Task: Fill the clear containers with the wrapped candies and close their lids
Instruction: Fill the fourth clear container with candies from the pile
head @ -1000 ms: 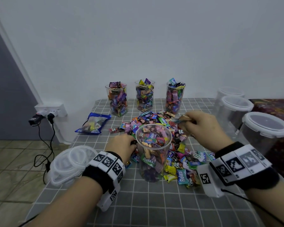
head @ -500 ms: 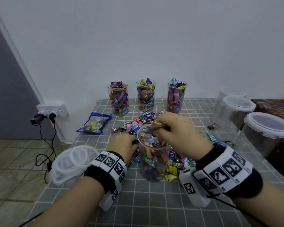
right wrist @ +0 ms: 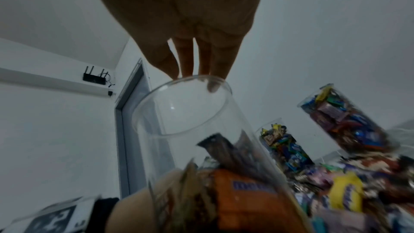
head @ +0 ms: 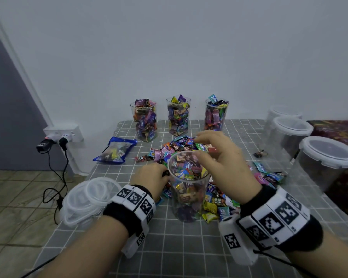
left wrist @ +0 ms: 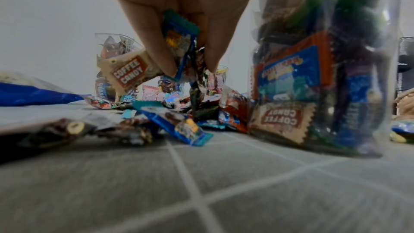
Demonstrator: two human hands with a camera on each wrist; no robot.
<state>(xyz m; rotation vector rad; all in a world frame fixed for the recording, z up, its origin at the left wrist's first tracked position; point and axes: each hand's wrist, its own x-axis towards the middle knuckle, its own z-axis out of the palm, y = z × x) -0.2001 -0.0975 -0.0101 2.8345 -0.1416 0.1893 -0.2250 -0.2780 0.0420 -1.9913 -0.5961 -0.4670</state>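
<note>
A clear cup (head: 189, 187), about three-quarters full of wrapped candies, stands in the middle of the checked tablecloth (head: 189, 247). Behind and around it lies the loose candy pile (head: 177, 146). My left hand (head: 151, 176) is low beside the cup's left wall. In the left wrist view, that left hand (left wrist: 190, 70) pinches a small bunch of candies (left wrist: 179, 42) just above the pile, with the cup (left wrist: 313, 86) to its right. My right hand (head: 198, 146) hovers over the rim. Its fingers (right wrist: 187, 63) point straight down at the cup (right wrist: 186, 112) and hold nothing.
Three full cups (head: 145, 121) (head: 178, 117) (head: 216, 115) stand along the wall. A stack of clear lids (head: 86, 199) sits at the left table edge, with a blue candy bag (head: 116, 150) behind it. Three large lidded tubs (head: 327, 157) line the right side.
My right hand brought candies from the pile to over the cup and now has straight fingers, holding nothing. My left hand stayed beside the cup.
</note>
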